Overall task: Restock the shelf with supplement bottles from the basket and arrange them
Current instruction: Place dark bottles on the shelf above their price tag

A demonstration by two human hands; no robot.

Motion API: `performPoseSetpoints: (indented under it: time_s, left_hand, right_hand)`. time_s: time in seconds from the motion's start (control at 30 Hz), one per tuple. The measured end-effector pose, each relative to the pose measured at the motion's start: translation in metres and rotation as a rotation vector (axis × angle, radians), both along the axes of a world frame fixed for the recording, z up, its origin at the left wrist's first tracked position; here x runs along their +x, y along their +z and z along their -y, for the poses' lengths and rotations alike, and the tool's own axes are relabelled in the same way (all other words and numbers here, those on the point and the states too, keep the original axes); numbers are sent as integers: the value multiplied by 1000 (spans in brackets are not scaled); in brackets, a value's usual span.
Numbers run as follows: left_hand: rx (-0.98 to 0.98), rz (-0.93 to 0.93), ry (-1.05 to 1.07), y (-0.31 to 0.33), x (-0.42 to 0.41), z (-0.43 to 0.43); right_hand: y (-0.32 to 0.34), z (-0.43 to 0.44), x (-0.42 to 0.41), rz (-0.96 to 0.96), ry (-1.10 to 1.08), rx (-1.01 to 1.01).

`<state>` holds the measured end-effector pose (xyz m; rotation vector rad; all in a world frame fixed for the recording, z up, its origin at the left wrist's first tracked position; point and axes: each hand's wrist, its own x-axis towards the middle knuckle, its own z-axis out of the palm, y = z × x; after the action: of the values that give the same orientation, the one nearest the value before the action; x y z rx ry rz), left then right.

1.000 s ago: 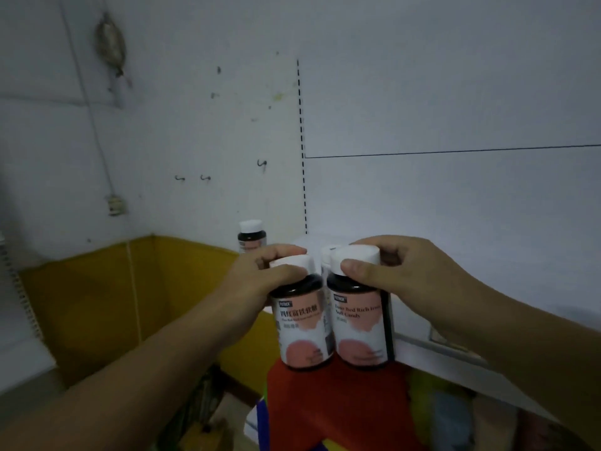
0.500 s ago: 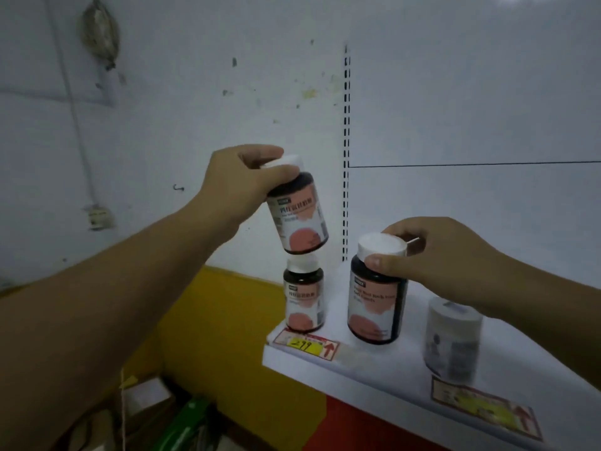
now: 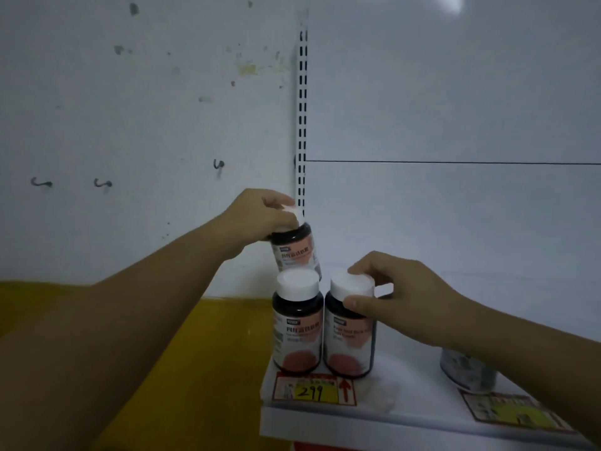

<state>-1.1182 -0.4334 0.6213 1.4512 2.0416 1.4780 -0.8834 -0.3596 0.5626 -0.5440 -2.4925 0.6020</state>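
Two dark supplement bottles with white caps and pink labels stand side by side at the left front corner of the white shelf (image 3: 406,415). My right hand (image 3: 390,294) grips the cap of the right bottle (image 3: 349,340). The left bottle (image 3: 297,323) stands free. Behind and above them my left hand (image 3: 260,216) holds a third bottle (image 3: 294,252) by its cap, tilted, its base hidden behind the front bottles. The basket is not in view.
A grey-labelled jar (image 3: 468,372) stands on the shelf to the right, partly behind my right forearm. Price tags, one reading 299 (image 3: 312,390), sit on the shelf front. A slotted upright (image 3: 302,125) runs up the white back wall. Yellow wall lies lower left.
My left hand has lowered its bottle behind the standing one. My right hand has slid its bottle left, next to the front-left bottle. The view has come closer.
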Motion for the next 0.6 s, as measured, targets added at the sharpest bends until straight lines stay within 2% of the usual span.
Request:
performPoseSetpoints:
  time_s: [0.17, 0.37, 0.5, 0.6]
  left_hand:
    - [-273, -63, -141, -26, 5, -17]
    - [-448, -157, -122, -13, 18, -11]
    - [-490, -624, 25, 17, 46, -11]
    - [-529, -790, 44, 31, 92, -17]
  right_hand:
    - [-6, 7, 5, 44, -57, 152]
    - [4, 0, 9, 115, 8, 172]
    - [26, -25, 43, 163, -119, 359]
    - [41, -43, 99, 352, -242, 545]
